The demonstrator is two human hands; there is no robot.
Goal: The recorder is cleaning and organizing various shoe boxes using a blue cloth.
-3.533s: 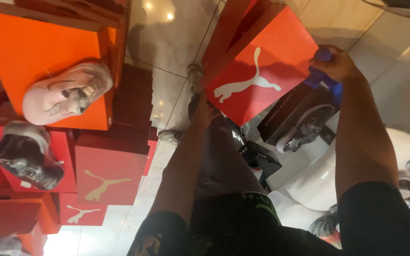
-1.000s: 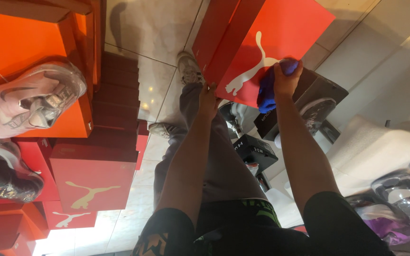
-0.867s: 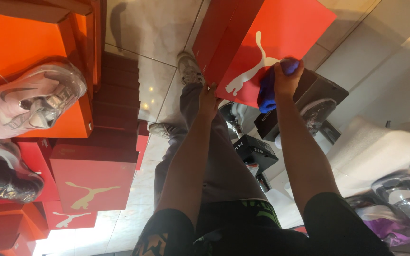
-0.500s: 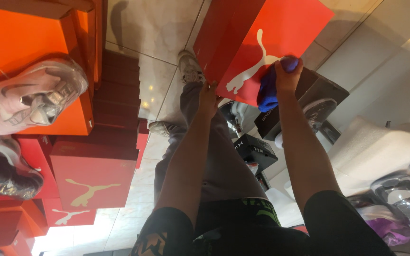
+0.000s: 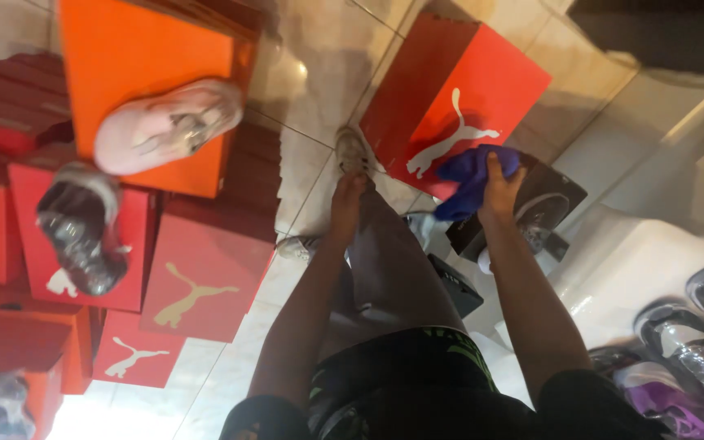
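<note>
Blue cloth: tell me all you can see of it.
The blue cloth is soft, crumpled fabric, deep blue, bunched into a wad. The right hand grips it from below, fingers over its right edge. It is pressed against the lower corner of the red box, partly overlapping the white logo. No label or pattern shows.

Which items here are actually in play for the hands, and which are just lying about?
In play:
- blue cloth, gripped in right hand
- red box, cloth against its lid
- left hand, at the box's near edge

Lying about:
- pink shoe on orange box
- wrapped dark shoe
- black box
- wrapped shoes at right
</note>
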